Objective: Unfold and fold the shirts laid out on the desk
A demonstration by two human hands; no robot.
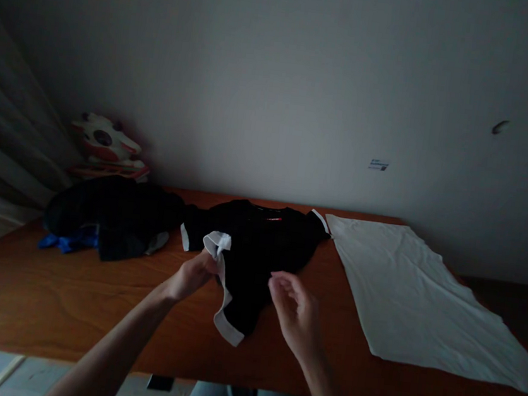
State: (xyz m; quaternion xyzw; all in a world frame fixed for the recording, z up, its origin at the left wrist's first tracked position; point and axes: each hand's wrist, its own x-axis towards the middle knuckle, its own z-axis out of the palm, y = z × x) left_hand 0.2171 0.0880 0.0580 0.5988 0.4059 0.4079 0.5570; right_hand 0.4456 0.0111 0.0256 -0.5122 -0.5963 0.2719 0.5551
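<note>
A black short-sleeved shirt point(259, 242) with white trim lies spread on the wooden table in front of me, its neck toward the wall. My left hand point(195, 274) is closed on the shirt's white-trimmed lower edge, which is lifted and bent over beside the fingers. At the shirt's right side is my right hand point(297, 316), with fingers curled and the thumb and index tips close together. Those tips meet the dark fabric's outline, and whether they pinch any cloth cannot be made out.
To the right, a white cloth point(419, 298) is laid out flat on the wooden table point(113, 308). Dark clothes point(114, 213) are heaped at the left, with a blue piece point(71, 241) beneath. Behind them stands a cow-shaped figure point(108, 141) near a curtain point(3, 143). A wall point(277, 85) backs the table.
</note>
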